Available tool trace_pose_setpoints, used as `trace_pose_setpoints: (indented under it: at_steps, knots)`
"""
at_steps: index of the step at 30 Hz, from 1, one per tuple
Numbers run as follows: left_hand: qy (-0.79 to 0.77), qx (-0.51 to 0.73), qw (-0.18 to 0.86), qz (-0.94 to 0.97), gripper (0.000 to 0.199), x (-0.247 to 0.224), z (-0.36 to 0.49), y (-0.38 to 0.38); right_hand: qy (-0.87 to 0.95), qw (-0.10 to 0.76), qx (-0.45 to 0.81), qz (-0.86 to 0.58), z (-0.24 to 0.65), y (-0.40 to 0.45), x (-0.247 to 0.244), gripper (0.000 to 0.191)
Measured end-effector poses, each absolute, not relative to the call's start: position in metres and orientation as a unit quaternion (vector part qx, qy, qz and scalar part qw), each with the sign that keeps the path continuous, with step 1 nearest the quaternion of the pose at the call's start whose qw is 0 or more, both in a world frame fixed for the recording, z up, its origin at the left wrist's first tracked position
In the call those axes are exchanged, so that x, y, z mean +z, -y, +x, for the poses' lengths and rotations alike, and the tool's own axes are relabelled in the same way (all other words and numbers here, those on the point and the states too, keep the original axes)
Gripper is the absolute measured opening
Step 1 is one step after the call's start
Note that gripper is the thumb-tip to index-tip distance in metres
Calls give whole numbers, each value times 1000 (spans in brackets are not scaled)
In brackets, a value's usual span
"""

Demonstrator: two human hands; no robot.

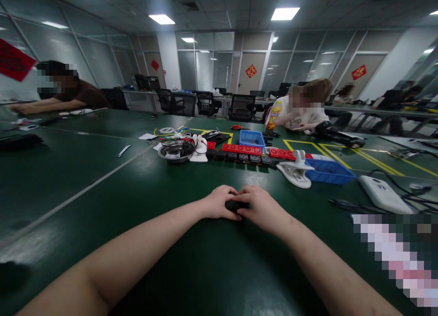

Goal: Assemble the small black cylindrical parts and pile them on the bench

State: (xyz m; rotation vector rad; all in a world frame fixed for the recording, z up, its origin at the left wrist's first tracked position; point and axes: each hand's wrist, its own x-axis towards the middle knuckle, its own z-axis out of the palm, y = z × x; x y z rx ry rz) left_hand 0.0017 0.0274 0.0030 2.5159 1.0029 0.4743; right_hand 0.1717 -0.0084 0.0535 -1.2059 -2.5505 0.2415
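A small black object [233, 206] lies between my two hands at the middle of the green table; its kind is hidden by my fingers. My left hand [219, 203] is closed round its left side. From the right, my right hand [259, 205] closes on the same object with thumb and fingers. The fingertips of both hands come close together over its top. Beyond my hands runs a row of red socket modules [241, 148] with black socket modules [243, 158] in front of it.
A metal bowl [175, 159] of cables stands behind left, beside a white clip stand [199, 157]. Another white clip [294, 173] and a blue bin [328, 171] are right. A wrench [123, 150] lies left. A white box [385, 195] with cables sits right. Two people lean on the table.
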Motion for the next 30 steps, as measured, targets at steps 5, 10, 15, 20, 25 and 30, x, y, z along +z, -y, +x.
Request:
trace_pose_setpoints:
  at_steps: [5,10,15,20,25,30]
  knots:
    - [-342,160,182,908,28,2,2,-26,902,164,124,-379,177,11,54,35]
    - [-349,169,168,906,35,0,5,-23,890,177,123,-402,177,19,55,44]
    - [-360,189,155,900,56,2,6,-19,859,240,113,-438,176,21,65,27]
    - [-374,205,138,894,82,5,5,-13,762,341,93,-543,173,13,56,25]
    - [-394,223,109,885,79,6,6,-5,723,370,59,-580,168,24,28,38]
    - [-427,235,86,869,60,4,8,-1,722,385,28,-574,161,36,7,33]
